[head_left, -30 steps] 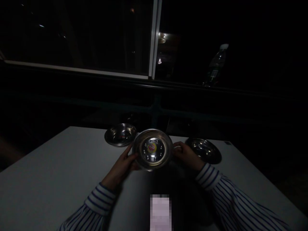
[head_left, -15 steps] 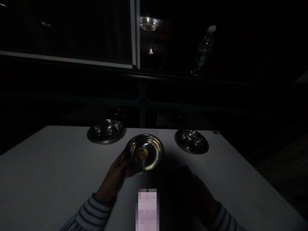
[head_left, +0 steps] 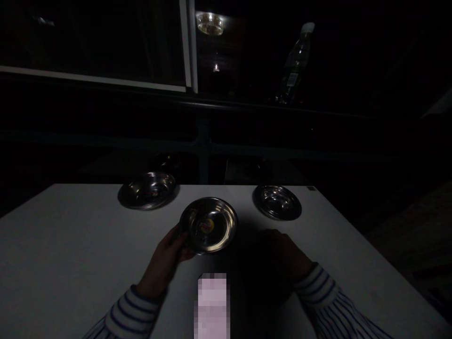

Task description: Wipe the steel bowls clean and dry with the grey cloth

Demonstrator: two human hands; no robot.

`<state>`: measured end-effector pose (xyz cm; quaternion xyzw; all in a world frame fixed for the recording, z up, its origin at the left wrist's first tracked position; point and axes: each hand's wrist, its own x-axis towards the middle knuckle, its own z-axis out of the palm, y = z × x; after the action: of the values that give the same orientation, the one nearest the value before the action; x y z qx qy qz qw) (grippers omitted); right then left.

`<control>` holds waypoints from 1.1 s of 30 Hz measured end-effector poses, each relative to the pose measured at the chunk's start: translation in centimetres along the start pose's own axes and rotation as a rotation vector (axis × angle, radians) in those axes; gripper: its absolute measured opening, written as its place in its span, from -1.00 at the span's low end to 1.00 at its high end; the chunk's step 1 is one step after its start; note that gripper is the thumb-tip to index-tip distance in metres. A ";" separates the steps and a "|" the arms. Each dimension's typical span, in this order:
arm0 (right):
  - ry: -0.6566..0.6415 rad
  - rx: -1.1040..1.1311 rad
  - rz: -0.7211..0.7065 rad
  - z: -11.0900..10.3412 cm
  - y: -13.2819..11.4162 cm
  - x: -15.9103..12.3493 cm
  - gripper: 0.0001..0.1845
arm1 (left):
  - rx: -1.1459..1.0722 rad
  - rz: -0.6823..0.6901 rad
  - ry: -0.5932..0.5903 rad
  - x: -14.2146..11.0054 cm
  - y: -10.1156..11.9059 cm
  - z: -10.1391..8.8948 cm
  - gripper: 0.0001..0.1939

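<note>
My left hand (head_left: 168, 256) grips the left rim of a shiny steel bowl (head_left: 221, 221) with a round yellow and red sticker inside. The bowl is tilted toward me over the middle of the white table (head_left: 88, 254). To its right is my right hand (head_left: 282, 252), low over the table in deep shadow; its fingers are too dark to make out. Farther back on the left lies a wider steel dish (head_left: 146, 190), which looks stacked. Another steel dish (head_left: 278, 202) rests at the back right.
A pixelated pink patch (head_left: 212, 306) covers part of the near table. Beyond the far edge, a clear plastic bottle (head_left: 298, 61) with a white cap stands on a dark ledge by a window frame (head_left: 189, 47). Surroundings are very dark.
My right hand has moved up and forward a little, with more of its striped sleeve showing. The view has shifted slightly; my left hand still holds the bowl.
</note>
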<state>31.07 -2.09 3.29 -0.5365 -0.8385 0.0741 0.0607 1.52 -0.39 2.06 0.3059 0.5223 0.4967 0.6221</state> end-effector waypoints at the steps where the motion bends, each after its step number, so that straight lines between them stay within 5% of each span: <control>1: -0.041 -0.034 0.007 0.2 0.1 0.2 -0.66 | 0.020 0.001 0.005 -0.2 0.1 0.2 -0.41; 8: -0.056 0.058 0.018 0.0 0.4 0.1 -0.71 | 0.390 0.091 0.069 -0.7 0.6 0.4 -0.36; 12: -0.105 0.360 0.018 -2.6 0.5 -0.5 -0.71 | 0.709 0.402 0.342 -1.4 1.6 0.2 -0.31; 13: -0.117 0.411 0.037 -3.4 0.4 -0.7 -0.73 | 0.721 0.448 0.334 -1.8 1.9 0.5 -0.36; 17: -0.104 0.502 0.044 -6.1 -0.5 -0.6 -0.84 | 0.684 0.596 -0.026 -3.5 2.5 3.0 -0.63; 22: -0.050 0.600 -0.027 -7.7 -2.2 0.5 -0.80 | 0.547 0.428 -0.457 -3.5 1.4 5.7 -0.22; 26: -0.012 0.723 -0.080 -7.6 -3.5 1.4 -0.80 | 0.480 0.505 -0.477 -2.4 1.5 6.0 -0.36; 30: 0.098 0.825 -0.088 -6.9 -4.1 1.8 -0.74 | 0.442 0.380 -0.422 -2.5 2.7 5.6 -0.74; 33: 0.133 0.959 -0.116 -6.0 -4.4 2.0 -0.63 | 0.287 0.268 -0.352 -3.1 3.4 5.4 -0.76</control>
<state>27.44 -1.68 10.09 -0.4042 -0.7326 0.4141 0.3584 5.78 -1.42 7.65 0.5393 0.4259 0.4343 0.5823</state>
